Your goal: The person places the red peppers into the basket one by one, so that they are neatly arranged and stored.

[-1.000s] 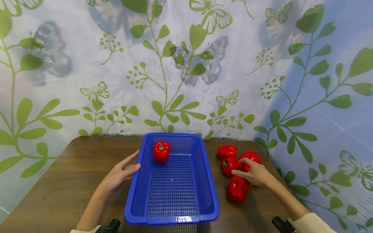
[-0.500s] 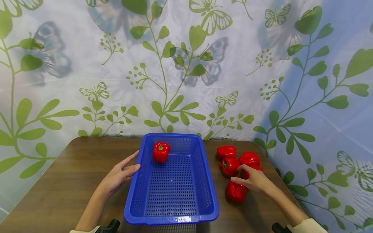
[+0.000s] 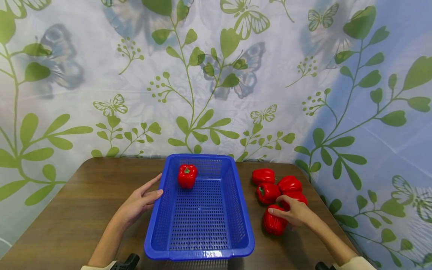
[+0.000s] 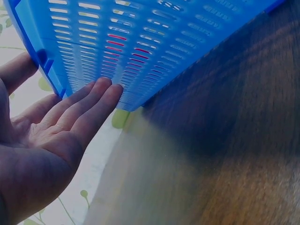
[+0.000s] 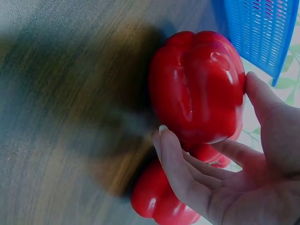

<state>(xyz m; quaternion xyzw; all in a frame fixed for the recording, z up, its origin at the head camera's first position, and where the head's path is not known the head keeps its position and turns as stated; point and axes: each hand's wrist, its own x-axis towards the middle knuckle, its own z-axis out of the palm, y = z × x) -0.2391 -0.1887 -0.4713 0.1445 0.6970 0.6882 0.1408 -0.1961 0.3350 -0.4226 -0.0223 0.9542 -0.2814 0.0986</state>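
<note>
Pepper [image 5: 199,89] between thumb and fingertips of right hand [image 5: 248,194], thumb touching.

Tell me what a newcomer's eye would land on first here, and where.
Probably the bright blue basket in the middle of the table, with a lone red pepper in its far left part and the left hand touching its left side. Next, the five red peppers clustered to its right, where the right hand reaches round the nearest pepper.
</note>
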